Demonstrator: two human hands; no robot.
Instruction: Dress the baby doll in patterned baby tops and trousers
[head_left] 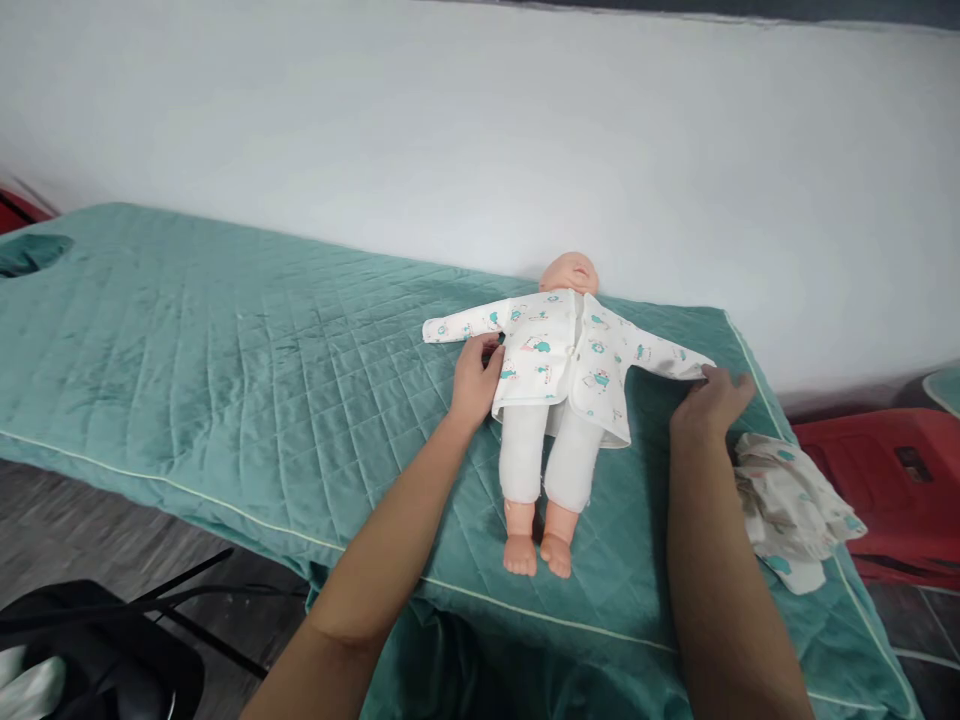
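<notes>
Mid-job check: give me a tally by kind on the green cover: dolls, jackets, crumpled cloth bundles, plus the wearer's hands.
Doll: 1
Printed jacket, on the doll: 1
Crumpled printed bundle: 1 (pieces within can't be told)
Hands: 2, left hand and right hand
Total: 5

Beyond the left hand [478, 378] and right hand [711, 402], a plain white wall [375, 130] meets a dark strip [825, 10] above. Beneath the 2 hands lies 1 bed [225, 350] with a green quilted cover, reaching far left of the left hand to 1 opening [34, 255]. Grey plank-like floor [45, 510] shows nearer than and left of the left hand; a red object [862, 440] stands right of the right hand. Light is soft.
</notes>
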